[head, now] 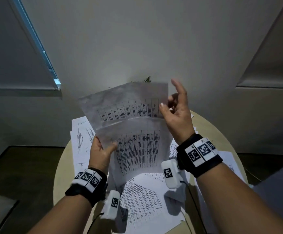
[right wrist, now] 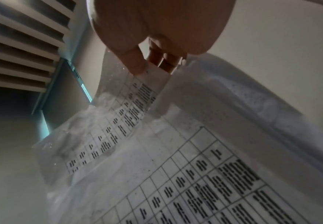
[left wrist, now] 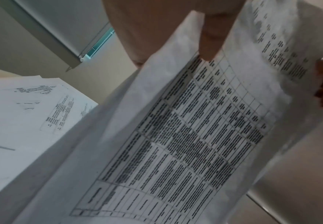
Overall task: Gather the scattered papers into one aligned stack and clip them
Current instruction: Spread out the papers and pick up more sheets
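Two printed sheets with tables are raised above the round table. My left hand (head: 103, 147) pinches the left edge of the nearer sheet (head: 140, 149), thumb on its front. My right hand (head: 172, 107) pinches the right edge of the farther sheet (head: 129, 102) between thumb and curled fingers, index finger pointing up. The wrist views show the same: the left thumb lies on the nearer sheet (left wrist: 185, 128), and the right thumb and fingers pinch the farther sheet (right wrist: 134, 109). More printed papers (head: 142, 201) lie scattered and overlapping on the table. No clip is visible.
The round beige table (head: 61, 169) stands against a pale wall with dark floor on both sides. A window blind (head: 19, 56) hangs at the left. A bit of green plant (head: 146, 79) shows behind the raised sheets. Cables run from the wrist cameras.
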### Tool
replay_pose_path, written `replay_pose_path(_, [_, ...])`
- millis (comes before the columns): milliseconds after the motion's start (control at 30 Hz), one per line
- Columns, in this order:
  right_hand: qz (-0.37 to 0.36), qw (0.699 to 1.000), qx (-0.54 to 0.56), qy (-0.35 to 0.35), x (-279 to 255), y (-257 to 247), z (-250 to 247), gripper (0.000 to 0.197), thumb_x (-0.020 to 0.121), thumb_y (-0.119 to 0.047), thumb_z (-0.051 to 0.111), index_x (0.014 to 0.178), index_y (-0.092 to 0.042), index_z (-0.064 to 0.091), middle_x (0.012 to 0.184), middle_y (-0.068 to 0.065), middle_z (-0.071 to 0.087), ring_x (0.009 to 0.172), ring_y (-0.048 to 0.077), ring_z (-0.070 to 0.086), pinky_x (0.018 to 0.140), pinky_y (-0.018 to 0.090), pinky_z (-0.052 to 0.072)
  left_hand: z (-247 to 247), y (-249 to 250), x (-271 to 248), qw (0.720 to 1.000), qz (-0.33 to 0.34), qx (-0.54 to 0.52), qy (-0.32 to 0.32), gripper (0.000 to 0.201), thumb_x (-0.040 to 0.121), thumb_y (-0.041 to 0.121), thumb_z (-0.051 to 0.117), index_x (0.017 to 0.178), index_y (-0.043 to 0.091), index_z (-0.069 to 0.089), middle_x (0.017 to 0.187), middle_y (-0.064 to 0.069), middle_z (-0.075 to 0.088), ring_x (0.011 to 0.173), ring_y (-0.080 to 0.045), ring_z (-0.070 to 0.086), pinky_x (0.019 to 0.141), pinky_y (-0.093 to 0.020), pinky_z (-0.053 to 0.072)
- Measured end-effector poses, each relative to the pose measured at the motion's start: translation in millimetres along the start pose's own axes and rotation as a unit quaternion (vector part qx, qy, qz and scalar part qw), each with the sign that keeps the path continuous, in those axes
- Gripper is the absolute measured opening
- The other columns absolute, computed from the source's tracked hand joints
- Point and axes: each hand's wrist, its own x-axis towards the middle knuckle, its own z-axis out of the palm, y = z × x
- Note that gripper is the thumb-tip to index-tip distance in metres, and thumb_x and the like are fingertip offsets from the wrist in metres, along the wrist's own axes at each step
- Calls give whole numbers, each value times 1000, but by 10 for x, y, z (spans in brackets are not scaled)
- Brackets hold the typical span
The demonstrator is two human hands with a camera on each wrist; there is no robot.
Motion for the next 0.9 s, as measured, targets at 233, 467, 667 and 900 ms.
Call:
replay_pose_path(233, [103, 989, 39, 98, -123, 296, -110, 25, 79, -3, 56, 91, -23, 65, 110, 2, 52, 105, 12, 55, 86, 22, 46, -76, -80, 34, 999, -11, 34, -30, 36, 81, -8, 65, 101, 21, 63, 92, 6, 74, 91, -9, 68, 82, -27, 54])
replay_pose_path(467, [296, 946, 132, 6, -289, 512, -218, 87, 74, -20, 67, 146, -33, 19, 130, 7, 54, 116, 21, 54, 93, 41, 49, -37, -15, 81, 999, 2, 30, 11, 31, 87, -6, 59, 99, 22, 62, 88, 10, 74, 88, -9, 68, 79, -23, 54])
replay_pose_path(667, [277, 955, 104, 27, -456, 505, 19, 60, 77, 20, 48, 120, -20, 45, 111, 7, 63, 103, 21, 62, 82, 32, 55, 138, 65, 106, 999, 36, -4, -7, 39, 91, -3, 55, 108, 32, 57, 106, 7, 69, 98, -7, 66, 79, -18, 55])
replay_pose_path(900, [211, 973, 89, 22, -511, 511, 64, 74, 83, 12, 50, 131, -43, 38, 130, 9, 55, 114, 26, 58, 94, 46, 52, 80, 17, 76, 999, 40, 11, 4, 34, 90, 7, 60, 107, 34, 47, 108, -1, 63, 104, -21, 59, 94, -40, 49])
